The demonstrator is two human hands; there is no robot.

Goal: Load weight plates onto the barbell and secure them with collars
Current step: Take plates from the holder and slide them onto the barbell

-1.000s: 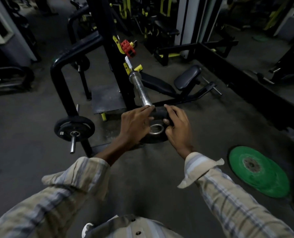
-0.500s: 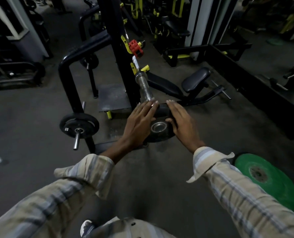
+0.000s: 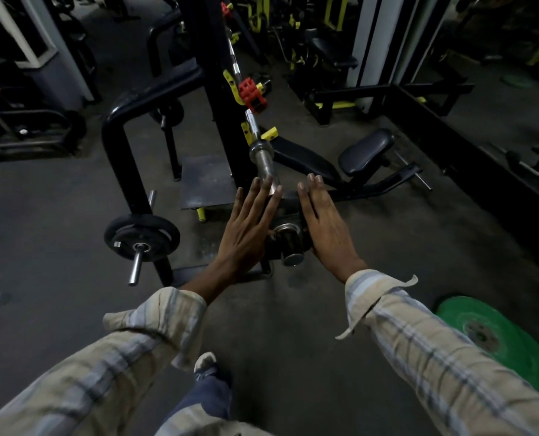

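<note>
The barbell's steel sleeve [image 3: 263, 165] points toward me from the black rack. A small black weight plate [image 3: 288, 212] sits on it, and the sleeve's end [image 3: 293, 258] pokes out through the plate's hole. My left hand [image 3: 246, 228] lies flat against the plate's left face, fingers straight. My right hand [image 3: 324, 225] lies flat on the plate's right side in the same way. Neither hand grips anything. A red collar [image 3: 250, 96] is clipped on the bar farther up, beyond the yellow rack hooks.
A green plate [image 3: 498, 341] lies flat on the floor at the right. Another black plate [image 3: 142, 236] hangs on a storage peg to the left. A padded bench [image 3: 365, 149] stands behind the bar, the rack upright [image 3: 217, 89] beside it. My shoe [image 3: 208, 366] is below.
My hands went from gripping the plate's rim to flat palms on its face. The plate has slid up the sleeve, whose end now sticks out through the hole.
</note>
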